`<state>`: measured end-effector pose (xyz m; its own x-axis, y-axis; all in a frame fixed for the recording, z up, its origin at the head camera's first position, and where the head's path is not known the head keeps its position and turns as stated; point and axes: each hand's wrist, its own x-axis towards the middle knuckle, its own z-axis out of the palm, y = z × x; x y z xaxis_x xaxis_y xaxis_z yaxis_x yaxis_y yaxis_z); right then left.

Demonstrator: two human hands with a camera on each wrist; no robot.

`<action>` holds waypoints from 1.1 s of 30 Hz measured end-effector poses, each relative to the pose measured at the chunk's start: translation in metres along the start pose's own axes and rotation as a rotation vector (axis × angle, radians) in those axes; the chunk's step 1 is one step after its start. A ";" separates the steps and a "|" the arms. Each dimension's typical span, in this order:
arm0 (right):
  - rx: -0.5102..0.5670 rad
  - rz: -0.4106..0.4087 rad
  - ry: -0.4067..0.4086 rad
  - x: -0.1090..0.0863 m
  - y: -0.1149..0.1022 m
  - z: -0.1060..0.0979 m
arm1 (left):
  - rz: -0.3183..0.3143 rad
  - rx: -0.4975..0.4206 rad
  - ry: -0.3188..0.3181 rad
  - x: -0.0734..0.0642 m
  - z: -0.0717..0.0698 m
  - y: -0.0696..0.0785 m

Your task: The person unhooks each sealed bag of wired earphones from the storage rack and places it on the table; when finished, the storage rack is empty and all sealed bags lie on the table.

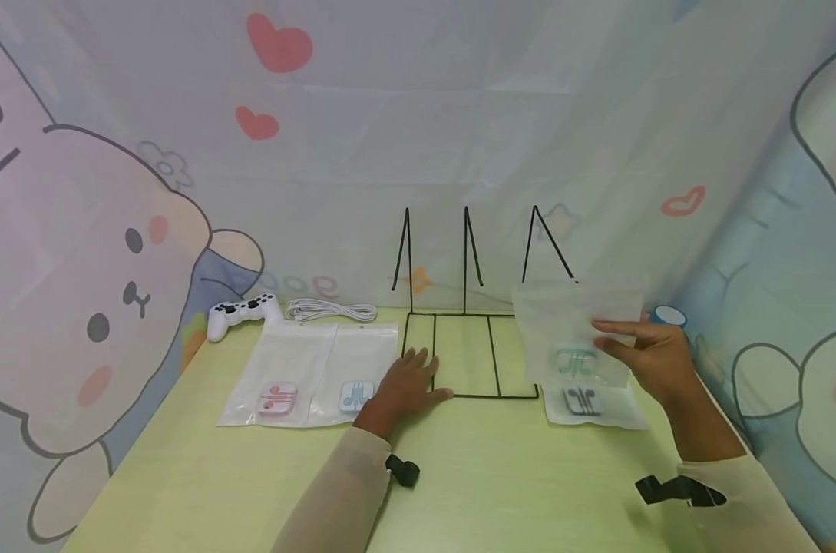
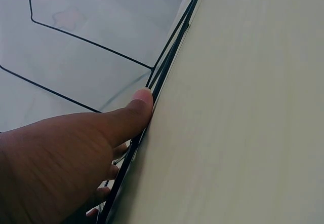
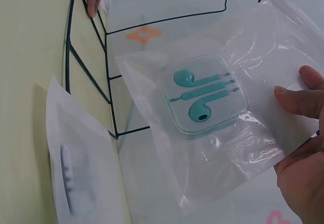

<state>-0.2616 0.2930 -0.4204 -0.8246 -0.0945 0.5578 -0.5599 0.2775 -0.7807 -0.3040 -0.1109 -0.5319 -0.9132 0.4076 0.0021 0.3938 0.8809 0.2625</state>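
Observation:
My right hand (image 1: 655, 361) pinches the side of a clear zip bag (image 1: 545, 319) between thumb and fingers. Inside the bag, green wired earphones (image 3: 202, 95) lie in a square clear case. In the head view the bag's top edge meets the tip of the right-hand prong of a black wire display rack (image 1: 465, 261). My left hand (image 1: 404, 388) rests with spread fingers on the left of the rack's base, its thumb (image 2: 136, 110) against the front wire. Below the held bag lies another bag (image 1: 621, 415) with dark earphones, partly covered by it.
Left of the rack, two more zip bags hold pink earphones (image 1: 277, 399) and blue earphones (image 1: 356, 396). A white game controller (image 1: 243, 311) and a coiled white cable (image 1: 331, 309) lie behind them. A blue tape roll (image 1: 669, 315) stands at the back right, by the printed cloth backdrop (image 1: 390, 138).

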 end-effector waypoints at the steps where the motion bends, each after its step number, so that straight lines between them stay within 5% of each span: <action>1: 0.006 -0.004 0.001 0.000 0.000 0.000 | 0.000 -0.001 0.001 0.000 0.000 0.000; 10: -0.068 0.007 -0.020 -0.006 0.018 0.000 | -0.002 -0.001 -0.006 0.001 -0.001 0.001; 17: -0.152 0.127 -0.056 -0.007 0.031 -0.008 | -0.005 0.013 -0.002 0.002 0.001 0.000; 27: 0.103 0.270 -0.179 -0.004 0.047 -0.028 | -0.004 0.014 0.012 0.001 0.001 0.000; 33: -0.087 0.297 -0.162 -0.008 0.062 -0.046 | -0.005 0.000 0.009 -0.001 -0.002 0.002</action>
<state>-0.2858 0.3547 -0.4603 -0.9565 -0.1461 0.2526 -0.2906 0.3951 -0.8715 -0.3020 -0.1097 -0.5295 -0.9161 0.4009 0.0098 0.3892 0.8829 0.2627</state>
